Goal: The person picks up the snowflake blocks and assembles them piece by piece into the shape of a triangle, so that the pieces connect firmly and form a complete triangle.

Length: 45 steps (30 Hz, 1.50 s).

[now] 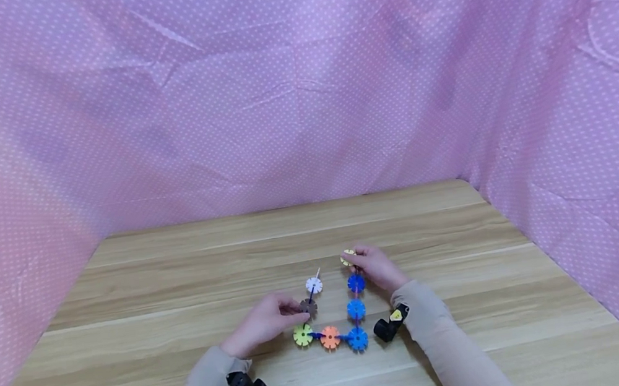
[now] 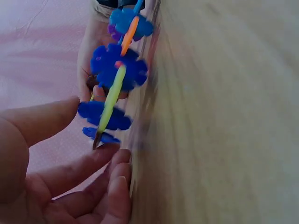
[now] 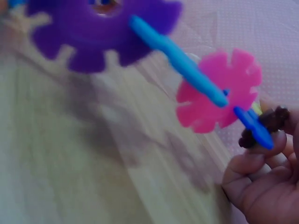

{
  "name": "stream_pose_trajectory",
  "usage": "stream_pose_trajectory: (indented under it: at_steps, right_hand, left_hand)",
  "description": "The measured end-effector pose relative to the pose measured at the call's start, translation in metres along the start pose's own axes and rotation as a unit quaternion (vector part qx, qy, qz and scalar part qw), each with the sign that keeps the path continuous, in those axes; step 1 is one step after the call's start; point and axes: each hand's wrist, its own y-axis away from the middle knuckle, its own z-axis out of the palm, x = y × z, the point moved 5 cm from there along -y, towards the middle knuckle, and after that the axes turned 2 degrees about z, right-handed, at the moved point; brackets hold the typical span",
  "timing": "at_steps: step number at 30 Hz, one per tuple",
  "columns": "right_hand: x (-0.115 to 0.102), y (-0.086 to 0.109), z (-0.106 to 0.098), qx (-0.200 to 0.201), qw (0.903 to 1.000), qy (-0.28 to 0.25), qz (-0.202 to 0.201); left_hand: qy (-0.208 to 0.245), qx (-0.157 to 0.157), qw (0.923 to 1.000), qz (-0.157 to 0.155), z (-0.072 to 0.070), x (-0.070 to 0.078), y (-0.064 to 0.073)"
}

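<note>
A U-shaped chain of interlocked, notched plastic discs stands out above the table between both hands. Along its near side in the head view are a lime disc [image 1: 303, 335], an orange disc [image 1: 330, 337] and a blue disc [image 1: 358, 339]. My left hand [image 1: 263, 323] holds the chain's left arm at a brown disc [image 1: 310, 308], below a white disc [image 1: 314, 286]. At the far end of the right arm, my right hand [image 1: 377, 266] pinches a dark brown disc [image 3: 264, 127], beside a yellow disc [image 1: 347, 257]. A pink disc [image 3: 219, 91] adjoins that end in the right wrist view.
The wood-grain table [image 1: 183, 279] spreads around the hands. Pink dotted cloth [image 1: 292, 126] hangs behind it and along both sides. A black wrist camera is strapped over each sleeve, the right one [image 1: 385, 330] close beside the chain.
</note>
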Motion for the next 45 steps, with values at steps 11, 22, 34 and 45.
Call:
stream_pose_trajectory:
  at_steps: [11,22,34,45]
  right_hand:
    - [-0.004,0.007,0.008,-0.028,0.9983,0.050,0.010]
    - [-0.008,0.012,0.021,-0.007,0.9991,0.041,0.005]
    - [-0.013,0.014,0.021,0.016,0.9999,-0.003,-0.005]
    - [-0.028,0.023,0.025,0.023,0.9987,0.036,-0.027]
  left_hand:
    - [0.062,0.055,0.9958,-0.040,0.004,-0.004,-0.031]
    - [0.146,0.086,0.9842,-0.051,0.012,-0.008,-0.036]
    - [0.120,0.086,0.9884,0.036,0.015,0.005,-0.028]
    - [0.132,0.096,0.9840,0.071,0.017,0.014,-0.027]
